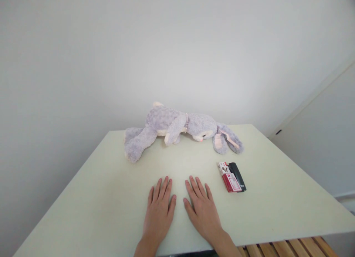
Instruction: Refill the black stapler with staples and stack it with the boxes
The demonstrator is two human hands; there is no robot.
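My left hand point(158, 214) lies flat, palm down, on the pale tabletop point(111, 198), fingers stretched out and holding nothing. Beside it, with a gap between the thumbs, my right hand point(203, 212) rests the same way. Right of that hand are a small red and white box point(230, 178) and a black stapler-like object point(237, 176), side by side and touching. Farther back, a grey-purple plush rabbit point(169, 122) lies on its side, legs to the left and long ears to the right. Neither hand touches the rabbit, the box or the black object.
A plain pale wall point(177, 53) rises behind the table's far edge. At the right stands a light grey panel point(321, 135) with a small dark slot. Wooden slats point(288, 248) show below the table's near edge at the lower right.
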